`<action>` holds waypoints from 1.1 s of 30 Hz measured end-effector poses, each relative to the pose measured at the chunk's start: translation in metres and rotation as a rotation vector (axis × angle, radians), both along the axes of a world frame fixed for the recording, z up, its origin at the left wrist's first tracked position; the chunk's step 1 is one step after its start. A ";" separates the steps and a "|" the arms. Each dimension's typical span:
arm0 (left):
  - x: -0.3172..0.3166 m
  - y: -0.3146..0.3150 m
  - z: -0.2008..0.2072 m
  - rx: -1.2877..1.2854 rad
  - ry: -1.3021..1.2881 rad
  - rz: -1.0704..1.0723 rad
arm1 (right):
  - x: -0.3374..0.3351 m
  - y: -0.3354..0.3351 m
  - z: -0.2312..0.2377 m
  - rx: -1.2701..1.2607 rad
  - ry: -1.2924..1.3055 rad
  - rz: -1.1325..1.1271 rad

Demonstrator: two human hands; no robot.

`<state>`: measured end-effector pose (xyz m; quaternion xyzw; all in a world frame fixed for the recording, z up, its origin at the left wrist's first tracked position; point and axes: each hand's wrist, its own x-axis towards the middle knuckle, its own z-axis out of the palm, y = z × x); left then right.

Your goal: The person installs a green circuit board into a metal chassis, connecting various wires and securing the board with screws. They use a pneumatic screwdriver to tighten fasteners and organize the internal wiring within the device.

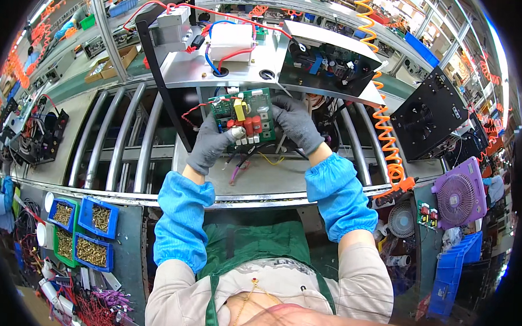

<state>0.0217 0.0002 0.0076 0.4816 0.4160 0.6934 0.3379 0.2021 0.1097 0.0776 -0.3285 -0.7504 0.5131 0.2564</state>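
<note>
Board (243, 117), left hand (211, 145), right hand (298, 123) at its edges; chassis (181, 68) close beyond

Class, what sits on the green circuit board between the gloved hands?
A yellow component and red components show on the green circuit board; the left hand covers its lower-left part. Its underside is hidden.

Dark gray gloves (211, 146) and gathered bright-blue sleeve covers (181, 218) accompany a pale beige shirt (367, 280), a green apron (261, 239) with shoulder straps (212, 305) and a thin gold-toned necklace (254, 281).
</note>
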 end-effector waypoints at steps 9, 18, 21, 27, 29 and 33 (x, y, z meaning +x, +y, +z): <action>0.022 -0.001 0.017 -0.093 0.441 0.308 | 0.005 -0.004 -0.024 -0.175 0.463 0.169; 0.000 0.009 0.017 0.181 0.347 0.417 | -0.008 0.019 -0.064 -0.513 0.928 0.034; -0.005 0.021 0.021 0.069 0.530 0.400 | -0.018 -0.001 -0.040 -0.483 0.939 -0.075; -0.018 0.025 0.008 0.011 0.552 0.303 | -0.016 -0.006 -0.023 0.032 0.608 -0.247; -0.014 0.031 0.001 0.112 0.329 0.231 | -0.014 -0.010 -0.015 0.123 0.458 -0.266; -0.015 0.039 -0.015 0.049 -0.066 0.071 | -0.015 -0.015 -0.012 0.037 0.444 -0.283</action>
